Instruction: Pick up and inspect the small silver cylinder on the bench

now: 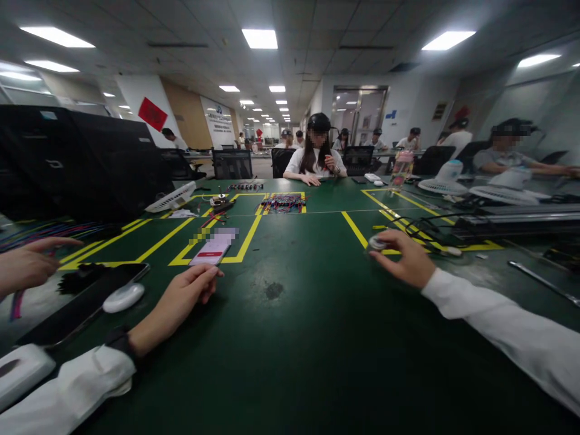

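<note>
My left hand [194, 284] has its fingers curled at the near end of a phone [212, 249], gripping it by that edge. The phone lies low over the green table with its lit screen facing up and a red bar on it. Farther right, my right hand [406, 260] pinches a small round whitish object [376, 243] between thumb and fingers; its kind is too small to make out. Black cables [410, 223] lie just beyond that hand. Near my left forearm rest a dark flat phone-like slab [81, 308] and a white oval case [124, 298].
Another person's hand [31, 263] reaches in from the left edge. Bundles of wired parts [284, 203] lie inside yellow tape [249, 238]. Across the table sits a person [317, 154]. Black computer cases [81, 163] stand left; a bottle [401, 170] and white fans [444, 178] stand right.
</note>
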The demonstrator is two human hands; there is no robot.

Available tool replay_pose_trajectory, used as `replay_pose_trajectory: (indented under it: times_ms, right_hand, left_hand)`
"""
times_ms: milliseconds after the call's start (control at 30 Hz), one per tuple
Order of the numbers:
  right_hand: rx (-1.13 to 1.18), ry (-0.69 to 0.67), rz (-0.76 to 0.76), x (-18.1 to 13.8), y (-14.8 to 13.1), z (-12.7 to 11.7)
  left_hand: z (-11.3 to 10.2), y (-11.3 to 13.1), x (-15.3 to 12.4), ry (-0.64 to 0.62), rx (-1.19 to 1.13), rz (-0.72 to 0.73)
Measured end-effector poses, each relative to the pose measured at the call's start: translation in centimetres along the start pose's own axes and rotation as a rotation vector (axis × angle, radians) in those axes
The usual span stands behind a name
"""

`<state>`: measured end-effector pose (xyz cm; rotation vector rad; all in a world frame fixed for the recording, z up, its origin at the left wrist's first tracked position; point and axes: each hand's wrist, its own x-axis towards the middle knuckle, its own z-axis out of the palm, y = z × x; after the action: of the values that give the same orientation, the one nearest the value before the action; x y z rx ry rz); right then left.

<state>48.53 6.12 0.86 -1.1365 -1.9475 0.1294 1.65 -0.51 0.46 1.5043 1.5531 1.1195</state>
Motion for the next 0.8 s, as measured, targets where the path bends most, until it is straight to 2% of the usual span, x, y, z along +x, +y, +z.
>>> replay_pose_trajectory:
  times_ms: [100,200,300,467,600,733,800]
  right_hand:
    - [0.146,-0.179,-0.143,2.5,-4.5,5.7]
    - [0.268,-0.275,-0.186,1.9,-9.0,8.9]
    - [0.344,-0.346,-0.164,-0.5,-11.4,9.4]
    - [0.344,-0.362,-0.070,-2.8,-11.6,8.5]
    - [0.341,-0.365,0.020,-2.6,-11.6,8.5]
    - [0.377,-0.346,0.155,-2.4,-11.5,8.9]
    - [0.408,-0.351,0.202,-2.4,-11.3,9.1]
  left_hand:
    - [-0.3,-0.3,-0.1,-0.006,-0.022,-0.020]
    - [-0.6,-0.4,-0.4,-0.007,-0.038,-0.042]
    - [-0.9,-0.6,-0.6,-0.019,-0.047,-0.047]
    - [-0.6,-0.4,-0.4,-0.041,-0.007,-0.033]
    - [2.1,1.4,-0.8,-0.112,0.054,0.034]
    - [7.1,3.8,-1.1,-0.316,0.043,0.151]
    - [9.5,4.8,-0.9,-0.357,0.021,0.216]
